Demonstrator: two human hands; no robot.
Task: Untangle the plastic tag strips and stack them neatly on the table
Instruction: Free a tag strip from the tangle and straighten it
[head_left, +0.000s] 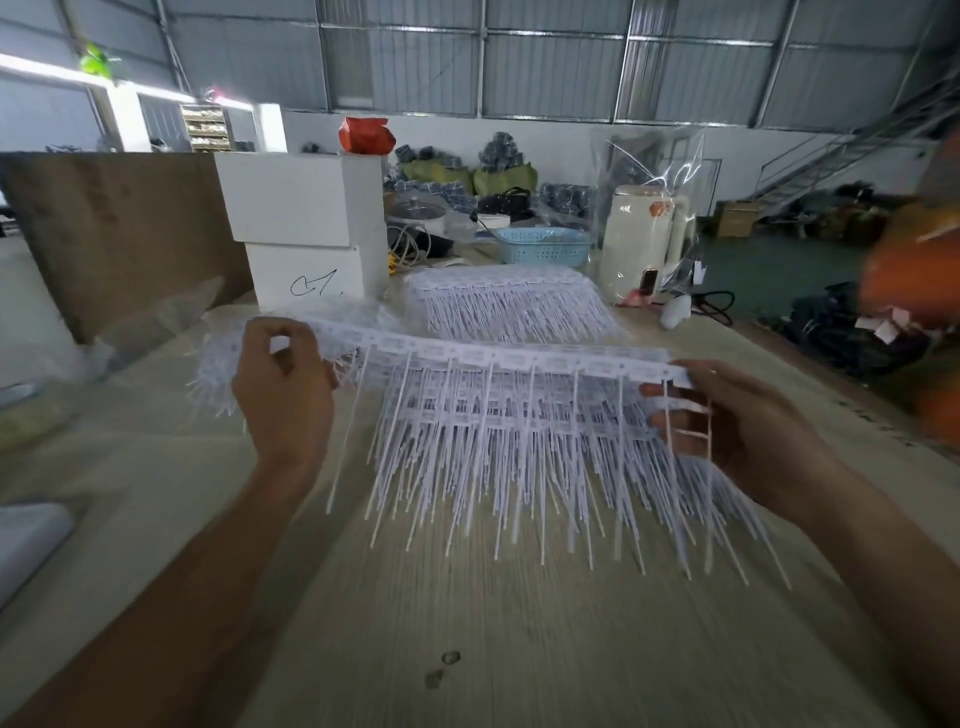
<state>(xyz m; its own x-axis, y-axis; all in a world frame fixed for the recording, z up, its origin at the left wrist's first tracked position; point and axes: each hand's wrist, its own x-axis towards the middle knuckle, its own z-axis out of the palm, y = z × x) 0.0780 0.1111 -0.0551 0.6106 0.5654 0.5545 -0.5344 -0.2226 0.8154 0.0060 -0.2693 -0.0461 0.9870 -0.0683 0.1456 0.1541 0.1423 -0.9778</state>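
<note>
The left hand (283, 384) and right hand (727, 415) each pinch one end of a tag strip (498, 358), both grips clamped on its header band, held level above the surface (519, 649). Below the grips lies the near stack (519, 441); beyond them, a second stack (509, 301). Judged best: keep the band taut, tails hanging free, then lower it squarely onto the stack beneath.

A neat pile of white plastic tag strips (511, 301) lay on the wooden bench (519, 623); stacked white cardboard boxes (306, 228) stood left of it, a cream electric kettle (641, 241) right, a blue perforated plastic basket (543, 247) behind.
</note>
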